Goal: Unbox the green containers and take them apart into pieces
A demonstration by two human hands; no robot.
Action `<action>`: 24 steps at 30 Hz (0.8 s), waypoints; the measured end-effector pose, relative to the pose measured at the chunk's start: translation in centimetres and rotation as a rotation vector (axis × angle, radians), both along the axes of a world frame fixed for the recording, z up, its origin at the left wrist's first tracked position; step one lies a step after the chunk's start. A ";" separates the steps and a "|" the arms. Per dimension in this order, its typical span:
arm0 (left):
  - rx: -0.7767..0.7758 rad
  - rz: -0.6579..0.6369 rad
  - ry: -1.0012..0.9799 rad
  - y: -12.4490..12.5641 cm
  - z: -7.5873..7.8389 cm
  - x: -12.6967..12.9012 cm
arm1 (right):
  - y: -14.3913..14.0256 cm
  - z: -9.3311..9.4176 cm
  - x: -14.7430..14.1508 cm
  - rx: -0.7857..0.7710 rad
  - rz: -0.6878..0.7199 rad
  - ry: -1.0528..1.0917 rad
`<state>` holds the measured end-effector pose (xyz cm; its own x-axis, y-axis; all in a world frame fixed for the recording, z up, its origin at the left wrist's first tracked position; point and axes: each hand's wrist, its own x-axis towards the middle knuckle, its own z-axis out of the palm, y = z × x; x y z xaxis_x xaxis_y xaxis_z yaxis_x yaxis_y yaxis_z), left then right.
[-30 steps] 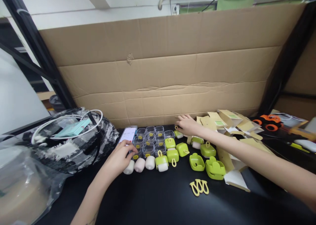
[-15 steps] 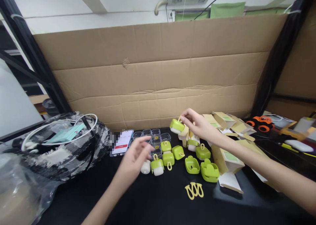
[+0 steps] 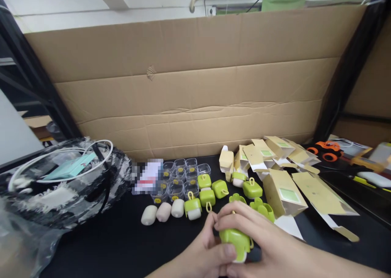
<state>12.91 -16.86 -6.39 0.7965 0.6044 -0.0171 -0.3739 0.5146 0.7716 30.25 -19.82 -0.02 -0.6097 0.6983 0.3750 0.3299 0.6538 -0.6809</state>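
Note:
Near the front edge, my left hand (image 3: 203, 249) and my right hand (image 3: 259, 233) are both closed on a small green case (image 3: 234, 240). A whitish bottom and a bit of yellow loop show on it; my fingers hide the rest. Just behind them, partly covered, are open green shells (image 3: 262, 209). Several finished-looking green cases with yellow loops stand further back, among them one with a white base (image 3: 193, 209) and one with its loop toward me (image 3: 207, 197). To their left sit a white rounded piece (image 3: 149, 215), a pinkish one (image 3: 163, 212) and another white one (image 3: 177, 208).
Several clear plastic cups (image 3: 176, 189) with yellow stickers stand behind the rounded pieces, beside a blurred phone (image 3: 149, 176). Opened cardboard boxes (image 3: 279, 192) lie at the right, near an orange toy car (image 3: 325, 151). A patterned bag (image 3: 67, 184) rests at the left.
My right hand has come down and forward from the back with a green case. My left hand has moved right from the rounded pieces and joined it on the case. The view has shifted slightly.

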 end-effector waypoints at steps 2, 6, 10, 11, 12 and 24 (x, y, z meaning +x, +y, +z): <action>0.019 0.009 0.011 -0.1 -0.3 0.3 | -0.2 0.0 -0.1 -0.001 0.019 -0.016; 0.155 0.110 0.035 -0.1 -0.5 0.1 | -0.1 -0.2 0.1 0.019 0.033 -0.015; 0.240 -0.003 0.185 0.0 0.0 -0.9 | -0.4 -0.4 0.4 0.022 -0.023 -0.022; 0.259 -0.031 0.202 0.0 0.0 -1.1 | -0.5 -0.3 0.5 0.021 -0.016 -0.039; 0.275 -0.059 0.210 0.0 0.0 -1.2 | -0.7 -0.1 0.5 0.024 0.002 -0.058; 0.538 0.111 0.288 -0.3 0.3 -0.9 | -0.5 0.9 -0.4 0.087 0.189 -0.109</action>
<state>11.96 -17.14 -6.04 0.7368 0.6674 0.1081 -0.1407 -0.0049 0.9900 29.87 -20.28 0.87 -0.7671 0.5353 0.3535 0.2644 0.7659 -0.5860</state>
